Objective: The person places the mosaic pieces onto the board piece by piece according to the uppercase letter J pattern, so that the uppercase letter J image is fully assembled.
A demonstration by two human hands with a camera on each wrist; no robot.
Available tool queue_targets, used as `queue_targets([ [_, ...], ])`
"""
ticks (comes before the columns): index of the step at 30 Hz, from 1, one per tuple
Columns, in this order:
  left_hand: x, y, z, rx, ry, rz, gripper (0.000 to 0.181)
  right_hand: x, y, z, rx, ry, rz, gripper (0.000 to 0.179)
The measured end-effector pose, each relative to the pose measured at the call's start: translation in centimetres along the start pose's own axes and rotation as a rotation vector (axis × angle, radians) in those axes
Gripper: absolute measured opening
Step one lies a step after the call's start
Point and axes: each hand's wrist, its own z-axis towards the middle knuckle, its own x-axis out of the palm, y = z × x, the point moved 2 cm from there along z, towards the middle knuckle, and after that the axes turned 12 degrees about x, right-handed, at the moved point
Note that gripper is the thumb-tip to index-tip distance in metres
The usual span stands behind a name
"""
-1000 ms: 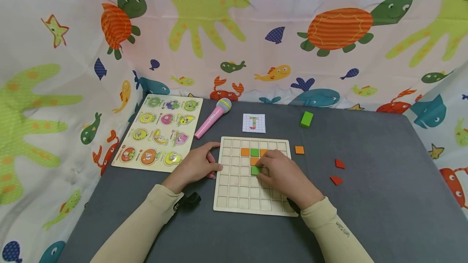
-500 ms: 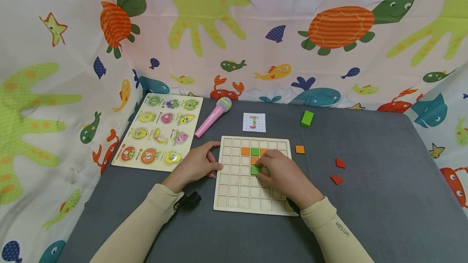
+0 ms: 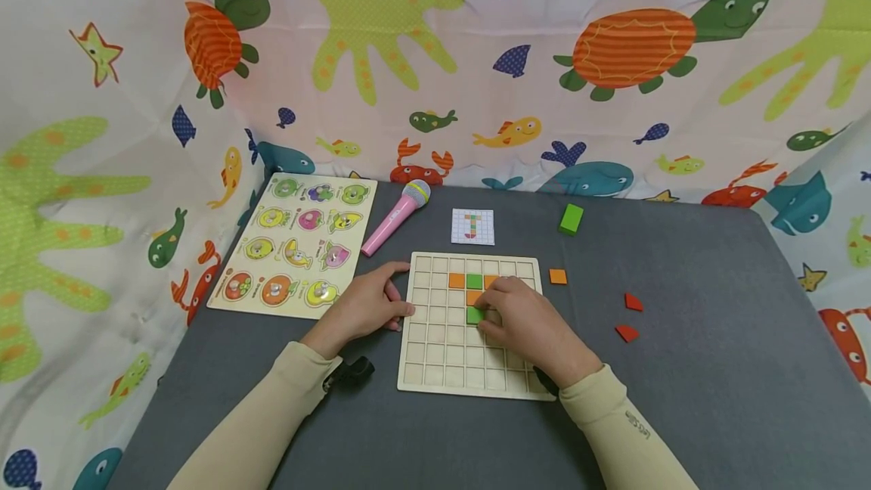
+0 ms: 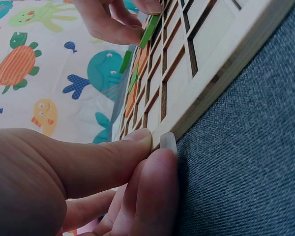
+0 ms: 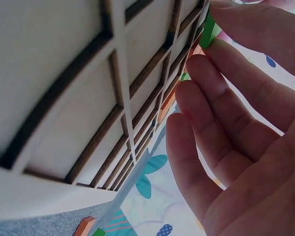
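Observation:
My left hand [image 3: 361,302] holds the left edge of a wooden grid board [image 3: 435,358]. In the left wrist view, thumb [image 4: 108,160] and fingertip meet at the board's rim. Over the board's middle, my right hand [image 3: 534,324] pinches a green square tile [image 3: 474,315] between thumb and index finger. That tile [image 4: 149,32] stands tilted over the grid in the left wrist view. Directly above it lies an orange tile [image 3: 473,298]. Farther up sits a row: an orange tile [image 3: 457,280], a green tile [image 3: 474,281] and another orange tile [image 3: 490,281], partly covered by the right hand.
Behind the board lies a pattern card [image 3: 472,227] with a J-like figure. Right of it are a green block [image 3: 571,219], an orange tile [image 3: 558,277] and two red pieces [image 3: 633,302]. A pink toy microphone [image 3: 395,219] and a fruit puzzle board [image 3: 292,248] lie at left.

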Motion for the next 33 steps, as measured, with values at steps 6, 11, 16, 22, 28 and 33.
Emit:
queue_targets([
  [6, 0.0, -0.1, 0.1, -0.002, 0.004, -0.003, 0.078, 0.0, -0.1, 0.1, 0.009, 0.002, -0.009, 0.02],
  [11, 0.2, 0.0, 0.1, 0.0, 0.005, -0.004, 0.078, 0.1, -0.3, 0.0, 0.008, 0.005, -0.006, 0.02],
  [16, 0.2, 0.0, 0.1, -0.001, 0.011, -0.005, 0.079, 0.1, -0.4, 0.0, 0.015, 0.006, -0.004, 0.02],
  [22, 0.2, 0.0, 0.2, -0.002, 0.012, -0.012, 0.079, 0.1, -0.3, 0.0, 0.004, -0.001, 0.001, 0.019],
  [28, 0.2, 0.0, 0.2, -0.001, 0.012, -0.01, 0.079, -0.1, -0.6, 0.1, 0.013, -0.008, 0.002, 0.016],
  [33, 0.1, 0.0, 0.1, -0.014, 0.007, -0.01, 0.079, -0.9, -1.7, 0.3, 0.043, -0.014, 0.017, 0.019],
])
